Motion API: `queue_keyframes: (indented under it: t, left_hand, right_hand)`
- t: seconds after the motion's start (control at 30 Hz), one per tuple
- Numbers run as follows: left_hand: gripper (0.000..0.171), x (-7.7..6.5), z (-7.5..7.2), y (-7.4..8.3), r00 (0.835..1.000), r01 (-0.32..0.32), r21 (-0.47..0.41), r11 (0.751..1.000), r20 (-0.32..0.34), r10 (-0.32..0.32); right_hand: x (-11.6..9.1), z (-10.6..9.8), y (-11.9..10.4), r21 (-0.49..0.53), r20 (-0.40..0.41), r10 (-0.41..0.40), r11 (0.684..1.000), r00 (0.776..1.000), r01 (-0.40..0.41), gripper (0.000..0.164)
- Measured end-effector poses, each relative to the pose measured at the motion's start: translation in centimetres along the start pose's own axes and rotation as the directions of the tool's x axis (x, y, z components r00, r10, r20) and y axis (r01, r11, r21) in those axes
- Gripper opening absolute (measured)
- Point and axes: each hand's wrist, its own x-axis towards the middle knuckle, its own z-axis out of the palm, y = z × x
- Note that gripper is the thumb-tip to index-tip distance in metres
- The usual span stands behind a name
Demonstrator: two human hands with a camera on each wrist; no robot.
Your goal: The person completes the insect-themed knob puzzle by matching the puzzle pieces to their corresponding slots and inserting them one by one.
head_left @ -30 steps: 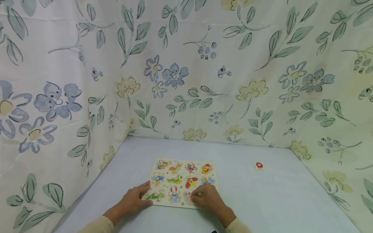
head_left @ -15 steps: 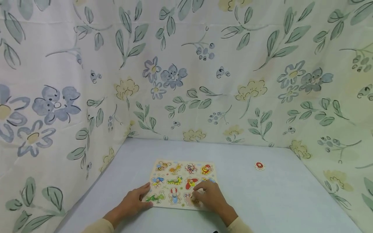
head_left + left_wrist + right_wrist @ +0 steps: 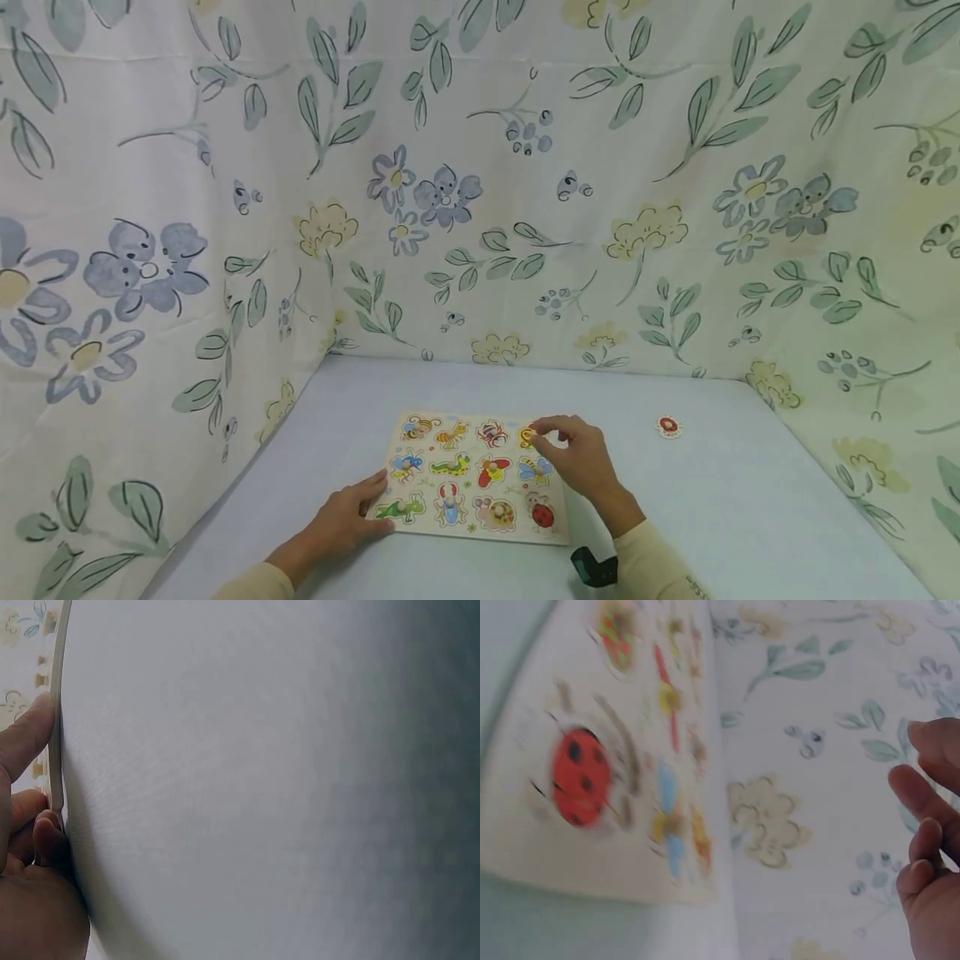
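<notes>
A wooden insect puzzle board lies on the table, with knobbed pieces in its rows. My left hand holds its near left corner, fingers at the left side, thumb at the front; the left wrist view shows fingers against the board's edge. Over the far right corner is my right hand, thumb and index spread, partly covering a yellow-and-red piece. The right wrist view shows nothing in its fingers. A snail piece and a red ladybug picture without a visible knob show in the near row.
A small round piece with a red centre lies apart on the table, right of the board. Floral curtains stand behind the table and along both sides. A black device sits by the right sleeve.
My right hand has moved from the near right part of the board to its far right corner, uncovering the snail piece and the ladybug. The left hand stays put.
</notes>
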Motion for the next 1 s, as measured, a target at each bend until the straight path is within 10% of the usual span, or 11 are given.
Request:
queue_keyframes:
  t: [0.6, 1.0]
  left_hand:
    - [0.082, 0.2, -0.5, 0.0, 1.000, 0.002, -0.011, 1.000, 0.008, -0.002]
    - [0.082, 0.1, -0.1, -0.2, 1.000, 0.003, -0.037, 0.999, 0.018, -0.003]
  right_hand:
    - [5.2, -9.3, 6.0, -0.060, -0.253, 0.134, 0.986, 0.958, -0.154, 0.019]
    - [4.1, -12.6, 13.0, -0.105, -0.207, 0.463, 0.866, 0.862, -0.490, 0.037]
